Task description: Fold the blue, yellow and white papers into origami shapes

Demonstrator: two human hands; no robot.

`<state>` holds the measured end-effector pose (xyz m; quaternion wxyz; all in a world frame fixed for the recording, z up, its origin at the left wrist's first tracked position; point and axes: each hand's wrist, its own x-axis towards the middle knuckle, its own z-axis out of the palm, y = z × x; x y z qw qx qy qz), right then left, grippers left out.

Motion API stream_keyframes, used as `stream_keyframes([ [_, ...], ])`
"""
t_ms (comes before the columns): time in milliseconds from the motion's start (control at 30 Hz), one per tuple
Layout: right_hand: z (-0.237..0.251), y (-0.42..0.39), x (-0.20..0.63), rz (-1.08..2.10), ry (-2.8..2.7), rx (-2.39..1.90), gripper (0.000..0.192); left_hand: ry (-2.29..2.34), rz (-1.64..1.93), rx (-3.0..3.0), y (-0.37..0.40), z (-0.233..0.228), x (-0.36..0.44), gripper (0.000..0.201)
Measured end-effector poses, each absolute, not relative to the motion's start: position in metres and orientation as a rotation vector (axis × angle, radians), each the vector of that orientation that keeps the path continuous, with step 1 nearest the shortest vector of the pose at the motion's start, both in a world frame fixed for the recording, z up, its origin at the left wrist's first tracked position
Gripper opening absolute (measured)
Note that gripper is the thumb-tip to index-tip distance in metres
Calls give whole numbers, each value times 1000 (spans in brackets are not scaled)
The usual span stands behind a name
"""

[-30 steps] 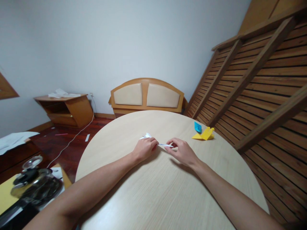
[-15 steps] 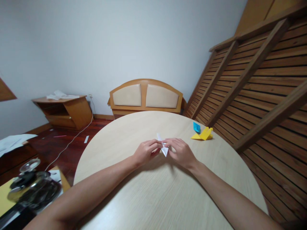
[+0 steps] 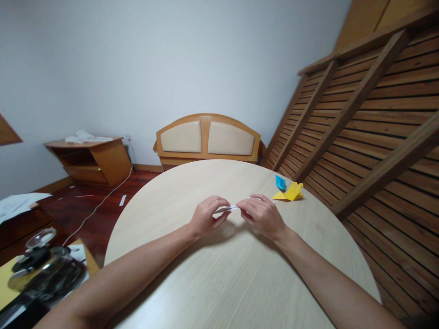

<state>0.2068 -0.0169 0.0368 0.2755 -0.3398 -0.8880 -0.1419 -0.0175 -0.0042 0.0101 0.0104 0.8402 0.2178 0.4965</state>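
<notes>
Between my two hands is a piece of folded white paper (image 3: 226, 209), now seen nearly edge-on above the round table (image 3: 219, 278). My left hand (image 3: 210, 214) pinches one end between thumb and fingers. Around the other end, the fingers of my right hand (image 3: 262, 215) are closed, hiding part of it; a white tip shows beyond them. To the right of my right hand stand a yellow folded paper figure (image 3: 292, 192) and, just behind it, a small blue folded paper piece (image 3: 280, 183).
A glass jug-like vessel (image 3: 58, 274) stands on a side surface at lower left. Papers (image 3: 20, 205) lie on furniture at the left. Behind the table is a padded headboard (image 3: 207, 137). A large slatted wooden frame (image 3: 370, 114) leans along the right side.
The folded white paper has turned from pointing lengthwise toward me to lying crosswise between my hands. My hands have moved slightly apart.
</notes>
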Motion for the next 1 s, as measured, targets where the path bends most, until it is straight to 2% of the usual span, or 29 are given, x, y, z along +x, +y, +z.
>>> stream_keyframes([
  [133,40,-15,210,-421,-2429,-1059,21,743,1533,2666,-2,14,-21,11],
  [500,47,-21,207,-414,-2549,-1284,21,1174,1052,2743,10,4,-22,15],
  [700,57,-23,215,-399,-2550,-1451,22,1272,935,2375,8,2,-18,14],
  [833,56,-19,223,-357,-2616,-1410,20,1210,782,2054,12,-5,-14,15],
  [1000,45,-10,233,-326,-2660,-1339,34,1275,662,2104,12,-6,-17,18],
])
